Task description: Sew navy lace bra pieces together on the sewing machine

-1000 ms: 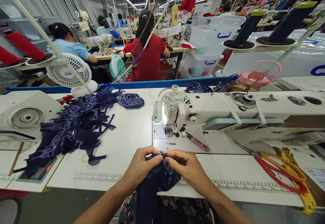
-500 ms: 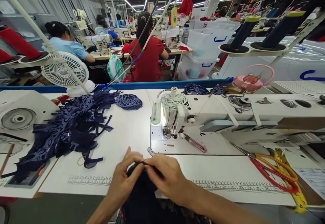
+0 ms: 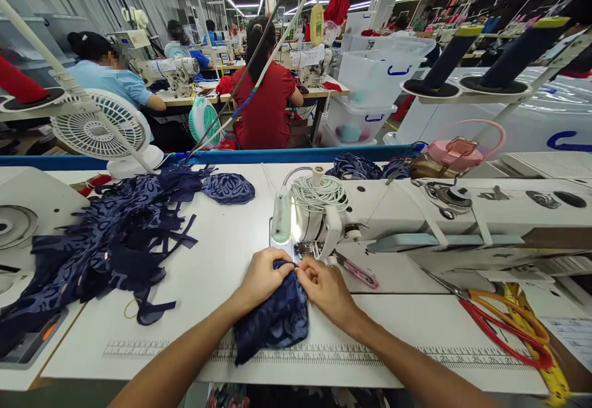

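Note:
A navy patterned piece of fabric (image 3: 277,315) hangs from both hands over the white table, just in front of the sewing machine (image 3: 319,211). My left hand (image 3: 264,277) pinches its upper edge between thumb and fingers. Close beside it, my right hand (image 3: 326,286) pinches the same edge at the right corner. The fingertips are at the needle area of the machine, which partly hides behind them. A pair of pink-handled thread snips (image 3: 358,270) lies on the machine bed right of my right hand.
A heap of navy fabric pieces (image 3: 115,241) covers the left of the table. Orange and red-handled scissors (image 3: 504,328) lie on a yellow tape measure (image 3: 557,383) at right. A white fan (image 3: 99,127) and thread cones (image 3: 451,60) stand behind. Two co-workers sit ahead.
Both hands have moved forward and up from the table's front edge to the machine's needle area, bringing the fabric onto the table. The view has shifted slightly.

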Tool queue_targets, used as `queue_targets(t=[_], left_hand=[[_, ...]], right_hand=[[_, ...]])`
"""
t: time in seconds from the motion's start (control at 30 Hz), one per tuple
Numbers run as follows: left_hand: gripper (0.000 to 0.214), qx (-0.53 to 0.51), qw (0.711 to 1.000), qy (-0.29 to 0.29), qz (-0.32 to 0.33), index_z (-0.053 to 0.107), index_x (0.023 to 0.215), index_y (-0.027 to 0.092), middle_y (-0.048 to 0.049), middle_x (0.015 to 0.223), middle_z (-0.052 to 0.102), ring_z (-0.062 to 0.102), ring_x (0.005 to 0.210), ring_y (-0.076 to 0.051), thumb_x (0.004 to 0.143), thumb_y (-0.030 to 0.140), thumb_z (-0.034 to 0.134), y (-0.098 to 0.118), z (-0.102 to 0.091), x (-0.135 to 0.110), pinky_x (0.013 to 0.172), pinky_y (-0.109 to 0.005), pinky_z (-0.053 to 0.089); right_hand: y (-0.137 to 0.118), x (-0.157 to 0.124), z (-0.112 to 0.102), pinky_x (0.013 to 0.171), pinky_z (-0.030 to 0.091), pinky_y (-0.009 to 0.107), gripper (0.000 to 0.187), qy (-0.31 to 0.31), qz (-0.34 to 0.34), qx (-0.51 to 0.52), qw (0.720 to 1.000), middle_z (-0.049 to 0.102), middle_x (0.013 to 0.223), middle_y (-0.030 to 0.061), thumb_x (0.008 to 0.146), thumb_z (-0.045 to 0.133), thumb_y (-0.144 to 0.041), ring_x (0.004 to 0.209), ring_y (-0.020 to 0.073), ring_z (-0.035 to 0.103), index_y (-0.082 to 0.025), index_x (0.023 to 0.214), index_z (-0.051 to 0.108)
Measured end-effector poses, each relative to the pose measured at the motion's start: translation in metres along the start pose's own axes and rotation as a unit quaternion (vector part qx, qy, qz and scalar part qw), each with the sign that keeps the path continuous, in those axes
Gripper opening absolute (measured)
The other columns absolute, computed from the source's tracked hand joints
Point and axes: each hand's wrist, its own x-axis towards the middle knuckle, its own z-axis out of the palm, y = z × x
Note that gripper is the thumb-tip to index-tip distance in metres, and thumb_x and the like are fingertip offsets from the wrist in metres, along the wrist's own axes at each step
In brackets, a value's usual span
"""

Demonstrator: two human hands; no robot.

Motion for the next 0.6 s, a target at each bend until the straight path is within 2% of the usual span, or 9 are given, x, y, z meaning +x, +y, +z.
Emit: queue_targets(t=[0.13, 0.27, 0.33, 0.4, 0.47, 0.6], left_hand=[[0.01, 0.016, 0.999, 0.025, -0.027, 0.069, 0.075, 0.018, -0.0024, 0.082, 0.07, 0.063, 0.081, -0.019, 0.074, 0.017, 0.059, 0.001, 0.009, 0.007, 0.077, -0.028, 0.045], [0.007, 0.035, 0.998, 0.029, -0.045, 0.067, 0.073, 0.018, -0.0022, 0.079, 0.068, 0.062, 0.078, -0.019, 0.073, 0.018, 0.06, 0.0, 0.009, 0.011, 0.075, -0.028, 0.044], [0.006, 0.036, 0.998, 0.029, -0.046, 0.066, 0.074, 0.019, -0.0023, 0.081, 0.068, 0.062, 0.078, -0.019, 0.074, 0.02, 0.06, -0.002, 0.009, 0.012, 0.076, -0.028, 0.044], [0.006, 0.034, 0.998, 0.028, -0.043, 0.066, 0.075, 0.019, -0.0024, 0.082, 0.068, 0.062, 0.079, -0.019, 0.075, 0.022, 0.061, -0.004, 0.01, 0.013, 0.077, -0.027, 0.045], [0.007, 0.032, 0.998, 0.031, -0.041, 0.066, 0.075, 0.019, -0.0027, 0.082, 0.068, 0.062, 0.08, -0.019, 0.076, 0.023, 0.061, -0.006, 0.011, 0.013, 0.078, -0.027, 0.045], [0.01, 0.029, 0.998, 0.039, -0.044, 0.067, 0.078, 0.019, -0.0032, 0.081, 0.067, 0.061, 0.08, -0.02, 0.077, 0.024, 0.059, -0.006, 0.013, 0.011, 0.077, -0.028, 0.045]], right_hand=[[0.006, 0.007, -0.006, 0.048, 0.03, 0.023, 0.019, 0.014, -0.026, -0.091, 0.995, 0.049, 0.05, -0.0044, 0.088, 0.047, -0.026, 0.045, 0.0115, 0.046, -0.021, 0.073, 0.057], [0.013, 0.004, -0.013, 0.054, 0.032, 0.026, 0.024, 0.027, -0.072, -0.151, 0.986, 0.058, 0.058, 0.0004, 0.092, 0.046, -0.031, 0.054, 0.0144, 0.053, -0.02, 0.085, 0.066], [0.019, 0.0, -0.017, 0.058, 0.035, 0.027, 0.028, 0.036, -0.131, -0.184, 0.973, 0.065, 0.07, 0.0045, 0.096, 0.045, -0.035, 0.062, 0.016, 0.057, -0.02, 0.093, 0.069], [0.025, -0.005, -0.019, 0.061, 0.038, 0.027, 0.029, 0.049, -0.213, -0.222, 0.95, 0.069, 0.083, 0.0068, 0.098, 0.045, -0.035, 0.069, 0.0162, 0.061, -0.02, 0.1, 0.07], [0.029, -0.01, -0.018, 0.063, 0.041, 0.027, 0.027, 0.063, -0.271, -0.25, 0.928, 0.07, 0.087, 0.0071, 0.099, 0.046, -0.032, 0.075, 0.0159, 0.063, -0.02, 0.104, 0.07], [0.032, -0.014, -0.014, 0.069, 0.046, 0.029, 0.025, 0.072, -0.278, -0.261, 0.922, 0.07, 0.092, 0.0068, 0.098, 0.049, -0.03, 0.081, 0.0172, 0.064, -0.019, 0.107, 0.069]])
